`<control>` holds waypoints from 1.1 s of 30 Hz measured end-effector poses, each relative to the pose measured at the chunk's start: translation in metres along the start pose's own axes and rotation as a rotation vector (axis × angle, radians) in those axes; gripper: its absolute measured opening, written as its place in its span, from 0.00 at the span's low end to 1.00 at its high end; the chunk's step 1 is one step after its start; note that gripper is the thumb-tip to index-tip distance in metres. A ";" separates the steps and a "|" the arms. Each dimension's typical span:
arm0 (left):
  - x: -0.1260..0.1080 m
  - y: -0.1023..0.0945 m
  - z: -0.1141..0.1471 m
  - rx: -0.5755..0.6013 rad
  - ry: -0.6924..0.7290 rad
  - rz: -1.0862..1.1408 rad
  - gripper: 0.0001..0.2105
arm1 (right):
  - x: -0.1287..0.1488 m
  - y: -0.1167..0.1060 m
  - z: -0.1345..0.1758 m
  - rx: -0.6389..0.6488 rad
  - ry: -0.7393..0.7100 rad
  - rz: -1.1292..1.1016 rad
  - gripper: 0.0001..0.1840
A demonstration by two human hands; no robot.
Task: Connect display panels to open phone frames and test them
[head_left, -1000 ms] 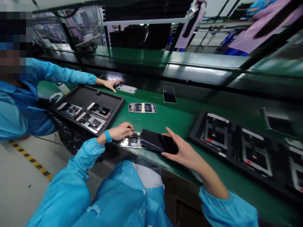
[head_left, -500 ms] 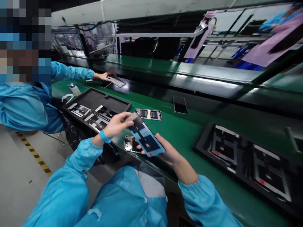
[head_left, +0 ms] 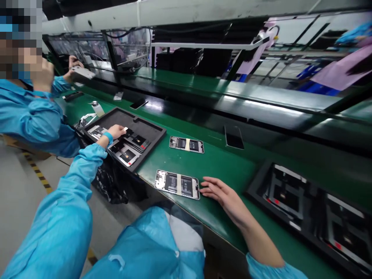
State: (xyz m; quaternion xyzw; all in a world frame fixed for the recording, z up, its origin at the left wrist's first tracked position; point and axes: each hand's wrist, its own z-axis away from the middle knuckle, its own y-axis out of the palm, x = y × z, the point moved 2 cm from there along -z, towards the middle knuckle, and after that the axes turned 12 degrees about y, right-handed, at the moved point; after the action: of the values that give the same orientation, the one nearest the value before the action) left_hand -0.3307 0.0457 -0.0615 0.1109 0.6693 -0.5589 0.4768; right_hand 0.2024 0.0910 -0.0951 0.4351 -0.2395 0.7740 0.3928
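My left hand (head_left: 116, 132), with a blue wrist band, reaches over the black foam tray (head_left: 149, 123) on the left. Its fingertips pinch the white end of a phone screen (head_left: 138, 140), which lies on others in the tray. My right hand (head_left: 218, 192) is open on the green bench, fingers stretched, just beside an opened phone body (head_left: 177, 184). That body lies flat near the bench edge, with its battery and a pale strip across it showing. A second opened phone body (head_left: 186, 144) lies farther back.
Another black tray (head_left: 255, 186) with phone screens stands at the right. A dark phone (head_left: 234, 136) and another phone (head_left: 138, 104) lie along the conveyor. A small bottle (head_left: 97, 109) stands behind the left tray. A co-worker in blue (head_left: 26, 112) holds a pale panel at left.
The phone screen both hands held has gone left into the tray with my left hand. My right hand has let go and lowered to the bench. The co-worker has lifted a panel away leftward.
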 end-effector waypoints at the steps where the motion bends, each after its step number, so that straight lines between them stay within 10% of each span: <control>1: 0.002 0.001 0.001 0.011 0.014 -0.047 0.14 | -0.001 -0.003 0.001 -0.016 -0.002 0.008 0.32; 13: 0.011 0.009 0.028 0.002 0.186 -0.313 0.32 | -0.003 -0.044 0.014 -0.268 -0.104 0.038 0.34; 19: -0.027 0.029 0.146 -0.397 0.706 -0.492 0.28 | -0.007 -0.136 0.058 -1.128 -0.394 0.601 0.29; 22: -0.043 0.068 0.206 -0.510 0.879 -0.537 0.26 | -0.018 -0.186 0.077 -1.381 -0.129 0.933 0.38; 26: -0.072 0.125 0.232 -0.329 1.042 -0.426 0.24 | -0.030 -0.216 0.080 -1.194 0.350 1.056 0.42; 33: -0.095 0.184 0.189 0.191 1.082 -0.476 0.35 | -0.014 -0.198 0.084 -1.187 0.458 0.964 0.32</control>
State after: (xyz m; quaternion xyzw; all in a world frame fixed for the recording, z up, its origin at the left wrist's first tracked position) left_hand -0.0584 -0.0145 -0.0922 0.2690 0.7704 -0.5721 -0.0821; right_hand 0.4097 0.1397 -0.0591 -0.1682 -0.6867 0.6720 0.2203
